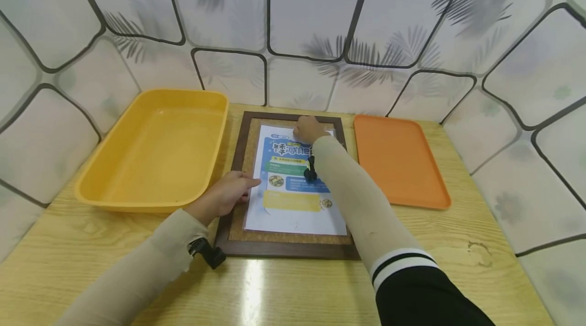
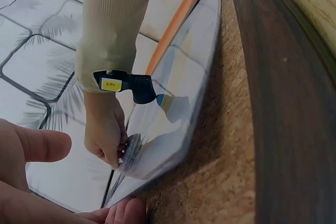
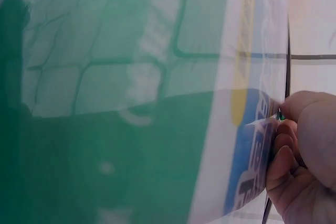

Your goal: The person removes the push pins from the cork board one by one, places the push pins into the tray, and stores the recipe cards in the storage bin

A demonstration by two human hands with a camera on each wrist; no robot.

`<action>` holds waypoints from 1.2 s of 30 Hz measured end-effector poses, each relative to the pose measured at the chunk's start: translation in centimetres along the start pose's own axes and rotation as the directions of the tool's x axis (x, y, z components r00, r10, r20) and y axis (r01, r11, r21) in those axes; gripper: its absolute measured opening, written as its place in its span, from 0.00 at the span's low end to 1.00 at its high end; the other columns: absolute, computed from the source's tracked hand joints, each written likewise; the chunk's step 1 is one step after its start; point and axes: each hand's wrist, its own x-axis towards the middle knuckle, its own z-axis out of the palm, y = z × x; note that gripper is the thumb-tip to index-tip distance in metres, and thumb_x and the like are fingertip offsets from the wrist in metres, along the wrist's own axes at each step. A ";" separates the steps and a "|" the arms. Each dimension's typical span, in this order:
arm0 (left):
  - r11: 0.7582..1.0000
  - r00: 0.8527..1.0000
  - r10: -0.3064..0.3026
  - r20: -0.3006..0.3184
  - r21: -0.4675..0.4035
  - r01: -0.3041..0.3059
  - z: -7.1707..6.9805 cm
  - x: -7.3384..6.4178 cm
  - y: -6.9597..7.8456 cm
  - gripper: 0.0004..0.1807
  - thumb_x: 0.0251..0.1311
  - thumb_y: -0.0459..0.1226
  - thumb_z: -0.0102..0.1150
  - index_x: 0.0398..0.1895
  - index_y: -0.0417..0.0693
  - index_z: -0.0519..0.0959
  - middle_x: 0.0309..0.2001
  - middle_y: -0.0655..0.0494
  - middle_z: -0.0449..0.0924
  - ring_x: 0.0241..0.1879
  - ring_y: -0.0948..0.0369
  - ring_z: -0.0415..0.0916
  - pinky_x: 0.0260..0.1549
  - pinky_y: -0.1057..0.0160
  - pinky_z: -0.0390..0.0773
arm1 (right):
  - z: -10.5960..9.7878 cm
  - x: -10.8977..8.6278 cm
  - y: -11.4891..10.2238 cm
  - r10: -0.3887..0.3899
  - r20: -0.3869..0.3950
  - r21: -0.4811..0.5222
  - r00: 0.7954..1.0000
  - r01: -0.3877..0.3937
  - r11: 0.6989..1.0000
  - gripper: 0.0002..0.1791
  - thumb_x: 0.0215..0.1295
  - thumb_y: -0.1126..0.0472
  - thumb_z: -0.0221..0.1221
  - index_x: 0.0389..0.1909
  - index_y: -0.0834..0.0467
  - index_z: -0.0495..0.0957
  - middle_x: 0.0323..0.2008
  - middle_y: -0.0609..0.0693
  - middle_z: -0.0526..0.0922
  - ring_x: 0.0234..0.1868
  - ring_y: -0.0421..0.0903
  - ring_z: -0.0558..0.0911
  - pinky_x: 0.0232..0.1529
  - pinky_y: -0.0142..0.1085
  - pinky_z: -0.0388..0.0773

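A laminated poster (image 1: 293, 221) with blue, green and yellow print lies on a cork board (image 1: 284, 237) in a dark wooden frame (image 1: 284, 250). At the poster's top, my right hand (image 1: 310, 129) pinches a small green pin (image 3: 280, 115) between thumb and fingers, close against the sheet. The sheet bows up in the wrist views. My left hand (image 1: 226, 194) is at the poster's left edge. Its fingers (image 2: 126, 212) touch that edge, while the thumb (image 2: 44, 145) is held out apart from them. My right forearm hides part of the poster's right side.
On the left, a deep yellow tray (image 1: 151, 158) stands beside the board, with my left wrist right at its near corner. A flat orange tray (image 1: 398, 163) lies to the right. Patterned wall panels (image 1: 302, 82) rise behind the wooden table (image 1: 293, 295).
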 end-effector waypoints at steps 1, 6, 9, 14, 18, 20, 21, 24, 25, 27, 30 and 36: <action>1.000 1.000 0.000 0.002 0.001 0.000 0.0 0.0 0.0 0.26 0.70 0.38 0.50 0.62 0.25 0.63 0.38 0.47 0.64 0.36 0.57 0.63 0.33 0.65 0.70 | 0.0 0.0 0.0 -0.003 -0.003 -0.003 1.000 0.003 1.000 0.14 0.71 0.61 0.45 0.25 0.59 0.68 0.28 0.54 0.72 0.27 0.48 0.68 0.38 0.44 0.71; 1.000 1.000 -0.007 0.005 0.005 0.007 -0.1 0.0 0.2 0.27 0.70 0.38 0.50 0.63 0.25 0.62 0.38 0.47 0.64 0.36 0.57 0.63 0.34 0.65 0.70 | -0.1 0.0 -0.1 -0.004 0.002 -0.032 1.000 0.004 0.999 0.14 0.73 0.60 0.45 0.41 0.64 0.77 0.41 0.58 0.79 0.38 0.51 0.76 0.49 0.46 0.73; 1.000 1.000 -0.010 0.003 0.007 0.010 0.0 0.0 0.3 0.28 0.70 0.38 0.51 0.65 0.25 0.61 0.38 0.47 0.63 0.36 0.57 0.63 0.34 0.65 0.71 | -0.4 -0.1 -0.4 -0.002 0.031 -0.038 1.000 0.003 0.999 0.15 0.73 0.60 0.46 0.46 0.65 0.77 0.42 0.58 0.80 0.39 0.51 0.77 0.50 0.46 0.74; 1.000 1.000 -0.016 0.002 -0.003 0.016 0.1 0.1 0.3 0.28 0.70 0.38 0.51 0.64 0.26 0.62 0.35 0.48 0.63 0.34 0.58 0.64 0.32 0.66 0.71 | -0.6 0.0 -0.2 0.003 0.066 -0.026 0.998 -0.001 1.000 0.15 0.73 0.60 0.46 0.46 0.65 0.76 0.40 0.57 0.79 0.37 0.50 0.76 0.48 0.46 0.74; 1.000 1.000 -0.020 -0.005 -0.008 0.020 0.1 0.2 0.2 0.25 0.70 0.38 0.51 0.61 0.27 0.64 0.34 0.48 0.63 0.32 0.58 0.63 0.31 0.66 0.71 | -0.5 0.0 0.1 -0.011 0.069 0.003 0.998 0.011 1.000 0.14 0.73 0.59 0.45 0.42 0.64 0.75 0.38 0.57 0.77 0.36 0.50 0.74 0.46 0.46 0.73; 1.000 1.000 -0.021 -0.008 -0.005 0.021 0.1 0.3 0.2 0.23 0.70 0.38 0.52 0.59 0.28 0.65 0.34 0.48 0.63 0.32 0.58 0.63 0.31 0.65 0.70 | -0.4 0.0 0.3 -0.019 0.070 0.022 0.997 0.018 1.000 0.12 0.72 0.60 0.44 0.37 0.62 0.74 0.36 0.56 0.75 0.34 0.50 0.72 0.44 0.45 0.72; 1.000 1.000 -0.019 -0.008 -0.002 0.019 0.0 0.3 0.2 0.22 0.70 0.38 0.52 0.58 0.29 0.65 0.34 0.48 0.63 0.32 0.58 0.63 0.31 0.65 0.70 | -0.4 0.1 0.4 -0.025 0.070 0.030 0.997 0.023 0.999 0.12 0.72 0.60 0.44 0.34 0.61 0.73 0.35 0.55 0.73 0.33 0.49 0.71 0.42 0.44 0.71; 1.000 1.000 -0.022 -0.002 -0.003 0.021 0.1 0.3 0.1 0.22 0.69 0.38 0.52 0.56 0.29 0.65 0.36 0.47 0.62 0.35 0.57 0.62 0.33 0.64 0.70 | -0.2 0.1 0.6 -0.035 0.074 0.055 0.997 0.031 0.998 0.14 0.71 0.61 0.43 0.24 0.59 0.67 0.29 0.54 0.69 0.28 0.47 0.67 0.37 0.42 0.68; 1.000 1.000 -0.025 -0.001 -0.005 0.025 0.1 0.3 0.1 0.22 0.69 0.38 0.52 0.57 0.29 0.65 0.37 0.47 0.62 0.35 0.56 0.62 0.33 0.63 0.69 | -0.1 0.1 0.6 -0.039 0.073 0.057 0.997 0.035 0.998 0.15 0.71 0.62 0.43 0.22 0.58 0.65 0.27 0.53 0.67 0.26 0.46 0.66 0.36 0.41 0.67; 0.999 0.999 -0.034 0.004 -0.013 0.034 0.1 0.4 0.0 0.22 0.69 0.38 0.52 0.57 0.29 0.65 0.38 0.46 0.62 0.37 0.56 0.61 0.34 0.63 0.69 | 0.0 0.1 0.7 -0.045 0.074 0.063 0.996 0.040 0.997 0.17 0.70 0.62 0.43 0.18 0.57 0.62 0.24 0.51 0.64 0.23 0.45 0.63 0.33 0.39 0.65; 0.999 0.999 -0.039 0.014 -0.025 0.039 0.1 0.5 0.0 0.23 0.69 0.38 0.52 0.59 0.29 0.64 0.38 0.47 0.62 0.38 0.56 0.61 0.34 0.63 0.69 | 0.1 0.1 0.6 -0.034 0.075 0.065 0.997 0.029 0.997 0.19 0.70 0.63 0.44 0.15 0.56 0.61 0.20 0.49 0.61 0.20 0.43 0.60 0.28 0.37 0.63; 0.999 1.000 -0.020 0.022 -0.026 0.021 0.0 0.5 0.4 0.21 0.70 0.38 0.51 0.57 0.29 0.65 0.35 0.48 0.61 0.34 0.57 0.61 0.33 0.63 0.68 | -0.3 0.0 0.1 -0.069 0.051 -0.043 0.996 0.071 0.997 0.13 0.71 0.62 0.45 0.28 0.62 0.73 0.28 0.53 0.71 0.28 0.47 0.69 0.38 0.41 0.71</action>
